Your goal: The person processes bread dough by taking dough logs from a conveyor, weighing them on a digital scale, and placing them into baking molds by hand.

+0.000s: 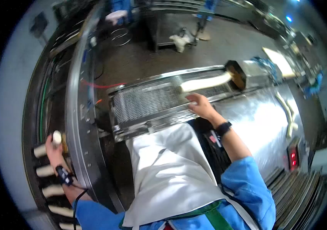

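Left hand (55,150) closed on a pale roll (57,137), right hand (202,107) open by the mesh belt (144,101)

At the far left, a long dark rack (37,119) holds a row of other rolls (45,171), laid crosswise with gaps between them. The pale roll is over this rack, its round end turned upward, and the left hand's grip is wrapped around it. The right hand's grip is loose, fingers bent and holding nothing, just beside the near end of a long roll (205,82); whether they touch cannot be told. The long roll lies on the belt, its other end inside the dark angular mouth (235,73) of a metal box (256,74).

The rolls are smooth, off-white and cylindrical; the belt is grey open mesh set between straight metal sides. On the shiny steel desk (244,115), thinner pale strips (286,113) lie near the right edge.

The belt's left part is bare mesh, ending short of a tall metal rail (74,88) that runs alongside the rack. Open floor (132,63) shows between rail and belt and beyond the belt's far side.
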The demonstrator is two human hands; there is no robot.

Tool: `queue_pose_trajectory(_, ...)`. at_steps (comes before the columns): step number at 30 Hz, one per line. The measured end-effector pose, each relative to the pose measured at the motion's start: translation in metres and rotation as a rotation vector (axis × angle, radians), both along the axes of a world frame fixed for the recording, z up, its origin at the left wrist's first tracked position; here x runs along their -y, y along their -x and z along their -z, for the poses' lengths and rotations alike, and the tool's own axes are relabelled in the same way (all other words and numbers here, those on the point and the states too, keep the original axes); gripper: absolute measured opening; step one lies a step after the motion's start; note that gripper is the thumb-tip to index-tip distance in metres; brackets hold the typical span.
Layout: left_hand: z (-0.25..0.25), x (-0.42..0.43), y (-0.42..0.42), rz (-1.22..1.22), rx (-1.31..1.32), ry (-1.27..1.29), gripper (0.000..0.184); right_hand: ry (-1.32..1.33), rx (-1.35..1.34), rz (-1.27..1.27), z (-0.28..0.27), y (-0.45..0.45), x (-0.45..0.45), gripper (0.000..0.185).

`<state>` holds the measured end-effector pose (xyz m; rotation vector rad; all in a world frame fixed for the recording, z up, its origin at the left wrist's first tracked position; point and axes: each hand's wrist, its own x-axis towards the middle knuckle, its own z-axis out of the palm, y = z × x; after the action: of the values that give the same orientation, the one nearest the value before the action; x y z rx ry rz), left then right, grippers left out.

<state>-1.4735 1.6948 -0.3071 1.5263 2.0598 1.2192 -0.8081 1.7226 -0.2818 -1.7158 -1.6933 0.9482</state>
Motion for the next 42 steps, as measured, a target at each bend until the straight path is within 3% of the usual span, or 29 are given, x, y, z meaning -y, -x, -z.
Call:
queue_pose_trajectory(1,0.010,0.003,0.004,-0.060,0.217,0.031,0.049,-0.158,0.071,-0.013,0.006,0.000,-0.003,0.046)
queue_pose_trajectory(2,0.013,0.003,0.022,-0.008,0.189,-0.047,0.045,-0.237,0.176,0.025,0.004,0.005,-0.006,0.047)
queue_pose_trajectory(4,-0.003,0.020,-0.010,-0.140,0.612,-0.314,0.039,-0.345,0.343,0.016,0.017,0.011,-0.021,0.052)
queue_pose_trajectory(7,-0.002,0.046,0.035,-0.136,0.289,-0.037,0.023,-0.401,0.576,-0.040,0.038,0.025,-0.042,0.059)
queue_pose_trajectory(10,0.013,0.037,0.051,-0.236,0.202,-0.016,0.032,-0.361,0.831,-0.018,0.037,0.042,-0.049,0.052)
queue_pose_trajectory(12,-0.008,0.008,0.009,-0.946,0.160,0.162,0.047,-0.324,0.862,-0.045,0.030,0.048,-0.053,0.049)
queue_pose_trajectory(15,0.003,0.032,0.019,-1.057,0.178,0.088,0.050,-0.252,0.962,-0.075,0.022,0.055,-0.053,0.034)
queue_pose_trajectory(16,0.030,0.039,0.063,-1.019,-0.094,0.120,0.052,-0.301,0.928,-0.069,0.026,0.057,-0.052,0.032)
queue_pose_trajectory(18,0.024,0.048,0.050,-1.097,-0.764,-0.024,0.052,-0.332,0.774,-0.021,0.020,0.057,-0.044,0.031)
queue_pose_trajectory(20,-0.025,0.051,0.016,-0.853,-0.408,-0.042,0.047,-0.314,0.414,0.008,0.014,0.034,-0.034,0.037)
queue_pose_trajectory(21,-0.023,0.048,0.014,-0.827,-0.440,-0.190,0.045,-0.373,0.226,0.021,0.019,0.016,-0.029,0.038)
queue_pose_trajectory(23,-0.039,0.045,-0.004,-0.753,-0.453,-0.203,0.046,-0.107,-0.576,0.289,-0.014,-0.013,0.016,0.041)
queue_pose_trajectory(25,-0.058,0.031,-0.025,-0.664,-0.467,-0.223,0.047,-0.361,-0.869,0.499,-0.008,-0.049,0.059,0.043)
queue_pose_trajectory(28,-0.070,-0.004,-0.066,-0.292,-0.427,-0.327,0.046,-0.396,-1.032,0.936,0.007,-0.124,0.163,0.042)
queue_pose_trajectory(31,-0.077,-0.034,-0.114,-0.093,-0.472,-0.346,0.045,-0.432,-0.730,1.168,0.016,-0.148,0.234,0.036)
queue_pose_trajectory(33,-0.071,-0.059,-0.134,0.103,-0.382,-0.358,0.043,-0.269,-0.244,1.336,0.023,-0.159,0.268,0.033)
queue_pose_trajectory(34,-0.074,-0.068,-0.158,0.146,-0.429,-0.360,0.043,-0.156,0.123,1.286,0.026,-0.167,0.278,0.033)
queue_pose_trajectory(35,-0.079,-0.077,-0.184,0.188,-0.477,-0.362,0.043,-0.151,0.122,1.305,0.032,-0.171,0.284,0.033)
queue_pose_trajectory(37,-0.078,-0.100,-0.231,0.373,-0.491,-0.401,0.043,-0.277,0.607,1.114,0.018,-0.160,0.267,0.039)
queue_pose_trajectory(39,-0.098,-0.097,-0.310,0.574,-0.443,-0.379,0.040,-0.233,0.544,0.873,0.029,-0.173,0.236,0.045)
queue_pose_trajectory(42,-0.118,-0.076,-0.408,0.813,-0.526,-0.404,0.034,-0.208,0.726,0.746,0.031,-0.160,0.180,0.051)
